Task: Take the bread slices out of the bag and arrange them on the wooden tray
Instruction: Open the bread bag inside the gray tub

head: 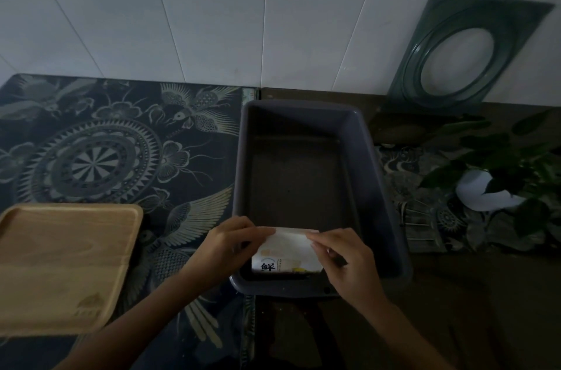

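Bread bag at near end of grey tub on bench, top edge pinched by left hand and right hand; wooden tray bare, well left.

The white bread bag, printed with black characters, stands upright at about five o'clock. The pale wooden tray lies flat and bare at eight o'clock.
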A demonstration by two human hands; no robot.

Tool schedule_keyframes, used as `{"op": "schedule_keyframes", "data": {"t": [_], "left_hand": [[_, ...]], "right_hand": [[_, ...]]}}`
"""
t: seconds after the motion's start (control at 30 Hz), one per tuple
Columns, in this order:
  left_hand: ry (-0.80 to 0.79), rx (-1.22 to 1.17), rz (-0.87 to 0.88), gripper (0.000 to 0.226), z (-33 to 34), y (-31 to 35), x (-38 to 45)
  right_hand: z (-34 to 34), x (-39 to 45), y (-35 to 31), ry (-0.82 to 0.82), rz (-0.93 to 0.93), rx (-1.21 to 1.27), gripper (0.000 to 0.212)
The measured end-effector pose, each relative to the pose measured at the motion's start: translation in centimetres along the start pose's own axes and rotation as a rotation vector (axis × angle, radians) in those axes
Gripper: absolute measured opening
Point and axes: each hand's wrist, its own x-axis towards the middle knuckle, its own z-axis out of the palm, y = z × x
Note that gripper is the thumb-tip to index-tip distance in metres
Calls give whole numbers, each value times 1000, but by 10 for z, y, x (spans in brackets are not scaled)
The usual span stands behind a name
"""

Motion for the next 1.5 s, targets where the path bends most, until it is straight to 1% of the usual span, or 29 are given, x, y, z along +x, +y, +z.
{"op": "schedule_keyframes", "data": {"t": [0.2, 0.37, 0.67, 0.9, 1.03, 1.13, 1.23, 1.3, 1.4, 1.5], "left_hand": [[-3, 20, 11, 37, -1, 4, -4], [25, -21, -4, 28, -1, 5, -5], [16, -90, -61, 16, -6, 17, -3], [-21, -126, -137, 9, -12, 23, 2], [-54, -78, -133, 7, -13, 27, 8], [-88, -62, -115, 14, -12, 32, 16], [-111, -62, -92, 15, -9, 37, 23], [-115, -72, -113, 15, -9, 40, 25], [-121, -96, -159, 16, -9, 39, 27], [-119, -110, -193, 14, -10, 38, 28]], "right_hand": [[2, -7, -4, -22, 14, -36, 31], [2, -8, -6, -32, 26, -30, 28], [-3, -3, -10, -95, 58, -17, 20], [-6, 1, -13, -138, 100, 35, 14], [-6, 2, -14, -151, 101, 22, 11], [-7, 2, -15, -154, 91, 22, 15], [-7, 2, -16, -155, 85, 11, 17], [-8, 1, -16, -144, 102, -7, 20], [-9, -1, -17, -139, 105, -87, 35], [-8, -4, -20, -112, 16, -185, 46]]}}
